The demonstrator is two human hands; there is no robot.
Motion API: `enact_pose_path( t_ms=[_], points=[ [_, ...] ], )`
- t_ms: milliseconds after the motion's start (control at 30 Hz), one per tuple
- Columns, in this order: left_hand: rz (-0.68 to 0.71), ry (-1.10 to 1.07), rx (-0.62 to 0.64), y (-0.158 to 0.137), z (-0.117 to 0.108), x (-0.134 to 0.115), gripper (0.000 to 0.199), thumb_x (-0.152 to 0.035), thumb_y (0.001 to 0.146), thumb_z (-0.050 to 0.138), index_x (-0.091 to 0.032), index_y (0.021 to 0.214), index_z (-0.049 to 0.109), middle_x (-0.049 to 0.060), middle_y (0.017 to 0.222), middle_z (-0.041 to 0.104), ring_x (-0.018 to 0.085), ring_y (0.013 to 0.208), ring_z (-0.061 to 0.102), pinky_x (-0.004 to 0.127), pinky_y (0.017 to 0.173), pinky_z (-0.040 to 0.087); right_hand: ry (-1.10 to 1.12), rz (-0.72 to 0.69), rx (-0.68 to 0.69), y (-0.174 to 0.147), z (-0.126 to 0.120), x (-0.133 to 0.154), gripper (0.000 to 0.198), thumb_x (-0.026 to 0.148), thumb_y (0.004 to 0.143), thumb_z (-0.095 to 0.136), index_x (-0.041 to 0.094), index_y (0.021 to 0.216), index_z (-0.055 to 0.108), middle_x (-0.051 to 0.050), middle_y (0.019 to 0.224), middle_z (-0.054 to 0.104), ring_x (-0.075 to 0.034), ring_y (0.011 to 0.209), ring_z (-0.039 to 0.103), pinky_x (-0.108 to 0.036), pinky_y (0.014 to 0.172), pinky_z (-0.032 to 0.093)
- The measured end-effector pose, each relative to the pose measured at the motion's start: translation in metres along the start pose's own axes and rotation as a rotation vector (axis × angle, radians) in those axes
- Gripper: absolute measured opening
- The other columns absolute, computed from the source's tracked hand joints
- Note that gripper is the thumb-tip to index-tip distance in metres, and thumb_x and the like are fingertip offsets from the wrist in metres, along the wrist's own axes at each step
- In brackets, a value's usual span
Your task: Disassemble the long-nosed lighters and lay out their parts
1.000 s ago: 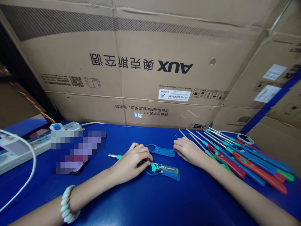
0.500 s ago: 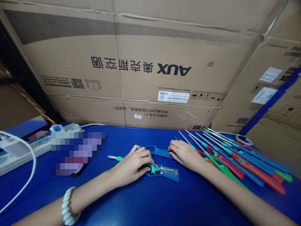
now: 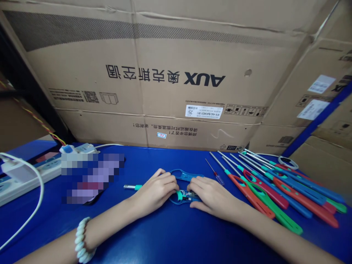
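Note:
An opened blue long-nosed gas lighter lies on the table, its metal barrel pointing left. White wire and a green trigger show in its handle. My left hand is closed over the middle of the lighter, by the trigger. The fingers of my right hand are closed around the handle's right end and mostly hide the clear fuel tank. Just beyond the hands lies the loose blue handle cover, partly behind my right fingers. A small screwdriver with a clear handle and red collar rests beyond my right hand.
Several assembled lighters in red, green and blue are spread on the right of the blue table. A blurred-out phone and a white power strip lie on the left. Cardboard stands at the back.
My right hand has moved left and nearer, from the cover's end and screwdriver onto the lighter's handle. The screwdriver now lies uncovered. My left hand stays at the lighter.

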State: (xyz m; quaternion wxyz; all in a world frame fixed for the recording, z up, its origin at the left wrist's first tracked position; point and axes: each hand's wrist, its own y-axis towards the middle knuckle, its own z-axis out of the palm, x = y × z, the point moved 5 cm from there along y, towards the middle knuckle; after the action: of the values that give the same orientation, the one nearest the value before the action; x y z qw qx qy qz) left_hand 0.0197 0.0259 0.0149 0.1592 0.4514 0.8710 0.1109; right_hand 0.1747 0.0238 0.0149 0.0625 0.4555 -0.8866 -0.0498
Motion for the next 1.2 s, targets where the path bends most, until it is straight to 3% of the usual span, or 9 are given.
enact_pose_path(
  t_ms=[267, 433, 633, 833, 1200],
  points=[
    [-0.097, -0.127, -0.09, 0.003, -0.018, 0.011, 0.015, -0.014, 0.095, 0.047, -0.019, 0.093, 0.06, 0.001, 0.09, 0.063, 0.017, 0.083, 0.053, 0.032, 0.078, 0.031, -0.011, 0.021, -0.009, 0.001, -0.006, -0.012, 0.024, 0.033, 0.083, 0.066, 0.016, 0.098, 0.056, -0.007, 0.095, 0.062, -0.023, 0.088, 0.057, -0.037, 0.078, 0.048],
    [-0.115, -0.32, 0.101, 0.003, -0.012, 0.007, 0.007, -0.016, 0.087, 0.06, -0.023, 0.086, 0.064, -0.003, 0.086, 0.063, 0.016, 0.086, 0.054, 0.033, 0.087, 0.03, 0.001, 0.01, -0.018, 0.001, -0.005, -0.014, 0.025, 0.034, 0.083, 0.066, 0.016, 0.098, 0.057, -0.008, 0.094, 0.062, -0.024, 0.089, 0.057, -0.038, 0.078, 0.047],
    [-0.153, -0.168, 0.031, 0.004, -0.002, 0.0, 0.004, -0.021, 0.09, 0.059, -0.02, 0.09, 0.063, 0.001, 0.089, 0.058, 0.019, 0.088, 0.049, 0.034, 0.081, 0.029, 0.011, -0.002, -0.043, 0.002, -0.003, -0.01, 0.028, 0.034, 0.082, 0.068, 0.015, 0.1, 0.057, -0.008, 0.095, 0.063, -0.024, 0.09, 0.057, -0.038, 0.081, 0.047],
    [-0.131, -0.098, 0.005, 0.009, 0.0, -0.002, 0.005, -0.022, 0.087, 0.064, -0.019, 0.084, 0.064, 0.001, 0.086, 0.054, 0.018, 0.084, 0.046, 0.032, 0.075, 0.026, 0.018, 0.031, -0.06, 0.002, -0.006, -0.014, 0.014, 0.025, 0.094, 0.049, 0.016, 0.089, 0.059, -0.006, 0.087, 0.063, -0.02, 0.082, 0.057, -0.035, 0.078, 0.045],
    [-0.116, -0.077, 0.017, 0.013, 0.001, -0.006, 0.006, -0.016, 0.085, 0.064, -0.016, 0.079, 0.065, 0.0, 0.079, 0.053, 0.017, 0.08, 0.046, 0.032, 0.074, 0.026, -0.165, 0.01, -0.059, 0.001, 0.002, -0.009, 0.006, 0.019, 0.086, 0.06, 0.014, 0.083, 0.059, -0.007, 0.084, 0.062, -0.023, 0.079, 0.058, -0.035, 0.07, 0.045]
  ],
)
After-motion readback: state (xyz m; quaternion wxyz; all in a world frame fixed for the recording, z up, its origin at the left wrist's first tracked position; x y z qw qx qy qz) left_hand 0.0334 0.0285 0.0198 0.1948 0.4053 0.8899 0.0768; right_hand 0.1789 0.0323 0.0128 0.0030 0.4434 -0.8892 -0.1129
